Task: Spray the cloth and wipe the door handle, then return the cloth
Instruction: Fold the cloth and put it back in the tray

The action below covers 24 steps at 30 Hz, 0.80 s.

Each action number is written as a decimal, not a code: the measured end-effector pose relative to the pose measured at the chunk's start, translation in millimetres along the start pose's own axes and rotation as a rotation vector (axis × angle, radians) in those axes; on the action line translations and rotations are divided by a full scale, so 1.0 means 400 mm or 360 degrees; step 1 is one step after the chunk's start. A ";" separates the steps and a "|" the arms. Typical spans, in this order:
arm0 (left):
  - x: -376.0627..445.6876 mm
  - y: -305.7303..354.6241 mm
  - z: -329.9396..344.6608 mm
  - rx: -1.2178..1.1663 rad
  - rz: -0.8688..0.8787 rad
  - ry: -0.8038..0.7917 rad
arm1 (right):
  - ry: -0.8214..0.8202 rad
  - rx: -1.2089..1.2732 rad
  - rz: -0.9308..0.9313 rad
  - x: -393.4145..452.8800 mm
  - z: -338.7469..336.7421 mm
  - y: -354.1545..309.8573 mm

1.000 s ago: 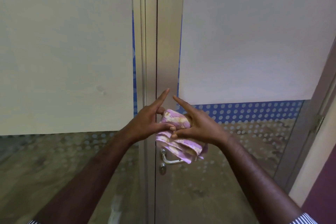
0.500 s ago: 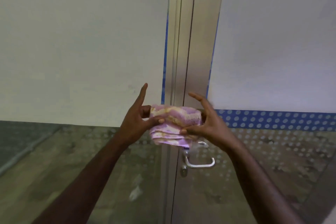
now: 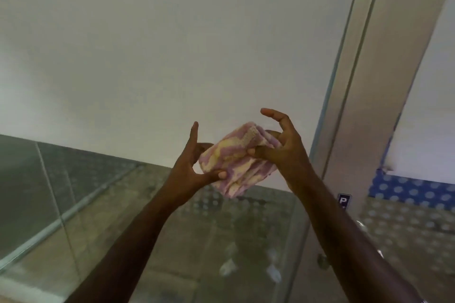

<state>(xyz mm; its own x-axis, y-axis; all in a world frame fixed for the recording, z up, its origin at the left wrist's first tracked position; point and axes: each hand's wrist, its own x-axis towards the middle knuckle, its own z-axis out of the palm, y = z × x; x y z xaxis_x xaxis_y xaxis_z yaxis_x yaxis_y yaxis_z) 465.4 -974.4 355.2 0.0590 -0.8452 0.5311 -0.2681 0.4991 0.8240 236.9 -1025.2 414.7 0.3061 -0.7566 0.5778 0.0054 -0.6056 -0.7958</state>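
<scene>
A folded pink, purple and cream cloth [image 3: 236, 160] is held up between both hands in front of the frosted glass wall. My left hand [image 3: 192, 167] pinches its lower left edge with thumb and fingers, the index finger pointing up. My right hand [image 3: 280, 147] grips its right side, index finger arched above it. The door handle is almost hidden behind my right forearm; only a sliver of metal [image 3: 360, 224] and the keyhole [image 3: 321, 259] show at the lower right.
The metal door frame [image 3: 364, 106] rises at the right, with a small "P" sticker [image 3: 343, 200]. A blue dotted band [image 3: 406, 189] crosses the door glass. Clear glass below the frosted panel shows a floor beyond.
The view has swung left, so the door frame and handle slid to the right edge. Both hands still hold the cloth, now tilted and in front of the glass wall, left of the door.
</scene>
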 end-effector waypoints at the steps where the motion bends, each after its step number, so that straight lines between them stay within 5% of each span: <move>1: -0.005 0.008 -0.035 0.0034 0.0012 0.0032 | -0.0075 -0.0030 -0.0011 0.014 0.025 -0.001; 5: -0.030 0.051 -0.155 0.0261 0.0102 0.0158 | -0.0482 -0.0328 -0.0092 0.061 0.140 -0.010; 9: -0.052 0.112 -0.222 0.0914 0.0203 0.0043 | -0.0784 -0.0501 -0.0245 0.090 0.270 -0.006; 14: -0.096 0.178 -0.285 0.1407 0.0034 -0.0035 | -0.1087 -0.0558 -0.0384 0.099 0.366 -0.015; 20: -0.185 0.245 -0.322 0.1727 -0.0041 0.0377 | -0.1221 -0.0088 -0.0344 0.073 0.442 -0.027; 24: -0.277 0.282 -0.321 0.1749 -0.0091 0.0902 | -0.0925 0.0667 0.0022 -0.056 0.492 0.012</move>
<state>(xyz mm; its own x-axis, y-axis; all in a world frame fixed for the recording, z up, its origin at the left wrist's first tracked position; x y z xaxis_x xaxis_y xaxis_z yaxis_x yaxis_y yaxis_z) 552.0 -800.0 414.5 0.4314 -0.5218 0.7359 -0.9000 -0.1922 0.3914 417.3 -962.7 362.3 0.7656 -0.4389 0.4703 0.3277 -0.3630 -0.8723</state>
